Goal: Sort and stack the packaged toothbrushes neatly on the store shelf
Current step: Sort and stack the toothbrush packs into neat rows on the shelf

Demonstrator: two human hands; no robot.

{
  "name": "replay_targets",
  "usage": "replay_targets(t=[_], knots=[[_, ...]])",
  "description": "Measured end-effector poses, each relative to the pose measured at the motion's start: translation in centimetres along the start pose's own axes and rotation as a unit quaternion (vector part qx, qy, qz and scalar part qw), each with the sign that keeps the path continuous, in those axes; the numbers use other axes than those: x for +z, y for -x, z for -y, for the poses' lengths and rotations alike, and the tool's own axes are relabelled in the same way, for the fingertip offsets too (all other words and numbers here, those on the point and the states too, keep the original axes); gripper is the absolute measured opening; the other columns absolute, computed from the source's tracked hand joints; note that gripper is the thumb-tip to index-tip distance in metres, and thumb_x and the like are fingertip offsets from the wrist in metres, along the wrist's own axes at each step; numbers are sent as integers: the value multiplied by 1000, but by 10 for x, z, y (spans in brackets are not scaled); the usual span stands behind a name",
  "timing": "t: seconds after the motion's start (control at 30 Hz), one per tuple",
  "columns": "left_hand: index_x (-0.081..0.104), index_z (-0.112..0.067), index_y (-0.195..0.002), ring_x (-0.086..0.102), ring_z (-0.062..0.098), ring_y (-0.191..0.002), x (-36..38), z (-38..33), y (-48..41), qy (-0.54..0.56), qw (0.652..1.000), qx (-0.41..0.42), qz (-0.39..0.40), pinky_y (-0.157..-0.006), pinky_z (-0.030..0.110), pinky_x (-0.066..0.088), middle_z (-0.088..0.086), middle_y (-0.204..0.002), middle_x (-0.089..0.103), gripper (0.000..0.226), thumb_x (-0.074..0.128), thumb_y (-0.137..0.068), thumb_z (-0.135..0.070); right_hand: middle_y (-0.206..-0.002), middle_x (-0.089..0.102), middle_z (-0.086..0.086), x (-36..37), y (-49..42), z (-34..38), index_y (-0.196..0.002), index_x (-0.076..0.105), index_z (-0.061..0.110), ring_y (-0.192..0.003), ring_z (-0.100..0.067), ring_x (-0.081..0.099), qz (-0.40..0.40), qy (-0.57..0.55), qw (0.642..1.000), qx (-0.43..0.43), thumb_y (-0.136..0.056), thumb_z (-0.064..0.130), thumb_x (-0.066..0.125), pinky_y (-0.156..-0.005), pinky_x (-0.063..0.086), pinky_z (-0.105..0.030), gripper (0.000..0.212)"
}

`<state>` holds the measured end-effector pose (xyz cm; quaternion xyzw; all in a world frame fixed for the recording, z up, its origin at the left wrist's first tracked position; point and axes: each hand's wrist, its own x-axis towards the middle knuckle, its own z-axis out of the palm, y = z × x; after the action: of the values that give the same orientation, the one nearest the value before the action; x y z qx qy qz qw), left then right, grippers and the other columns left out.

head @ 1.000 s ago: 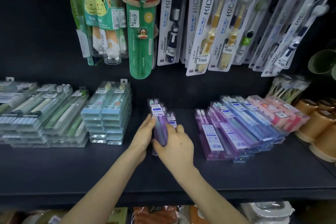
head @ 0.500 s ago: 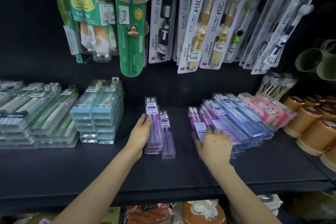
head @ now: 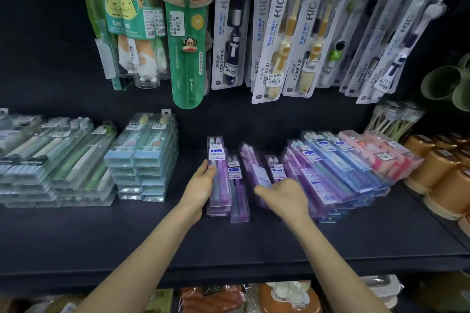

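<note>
purple pack (head: 252, 165) pinched in right grip (head: 284, 195), tilted; left grip (head: 201, 185) flat (fingers straight) against the stack (head: 221, 185). stacking step; next, lay it squarely on top.

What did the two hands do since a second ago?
The right hand left the middle stack, went right to the big purple pile, took hold of one purple pack and lifted it leftward, tilted. The left hand stayed resting against the middle stack. The pale blue stacks did not move.
</note>
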<state>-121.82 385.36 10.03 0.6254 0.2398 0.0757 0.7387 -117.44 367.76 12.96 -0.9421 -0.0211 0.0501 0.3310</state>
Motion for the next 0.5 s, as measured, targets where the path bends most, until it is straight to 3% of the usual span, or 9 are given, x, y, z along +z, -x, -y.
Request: replay_targets(t=[0.1,0.17,0.27,0.33,0.4,0.5], knots=[[27,-24,-150,51,20,-126,2,-1,-2,7,1000,0,2,-109,42,39,1,-143,48,53,43,-101,-35,-29,35,5,19,12,13,-43,42,15,-30,-5,35,47,-8,998,-39,-72,39,66,-34,24,-18,45],[30,-23,-149,54,20,-123,3,-1,-3,12,1000,-1,0,-107,42,41,2,-141,51,50,42,-101,-34,-39,45,6,28,16,14,-49,51,13,-41,-6,45,80,-21,994,-68,-77,45,66,-41,31,-20,46],[32,-25,-148,59,20,-115,3,-1,-4,12,1000,-6,1,-102,41,45,2,-135,56,49,41,-101,-36,-71,68,-4,19,12,3,-77,71,7,-72,-17,64,69,-44,993,-86,-86,51,61,-65,48,-29,46],[31,-26,-148,61,19,-111,3,-1,-4,19,1000,-8,5,-99,39,48,1,-133,57,50,43,-100,-37,-89,71,2,8,7,-7,-94,73,17,-88,-14,64,33,-25,994,-97,-87,51,60,-77,49,-28,38],[31,-25,-148,59,21,-116,5,0,-4,21,1000,-8,7,-103,42,45,2,-137,54,51,44,-100,-36,-98,69,7,5,5,-13,-109,71,20,-95,-10,63,70,-56,991,-98,-87,46,62,-85,50,-28,34],[33,-23,-147,55,24,-122,5,1,-5,16,1000,-4,12,-106,45,42,4,-139,52,50,44,-100,-36,-94,64,12,18,10,-10,-122,64,19,-90,-7,61,144,-182,970,-67,-90,39,63,-78,56,-30,38]])
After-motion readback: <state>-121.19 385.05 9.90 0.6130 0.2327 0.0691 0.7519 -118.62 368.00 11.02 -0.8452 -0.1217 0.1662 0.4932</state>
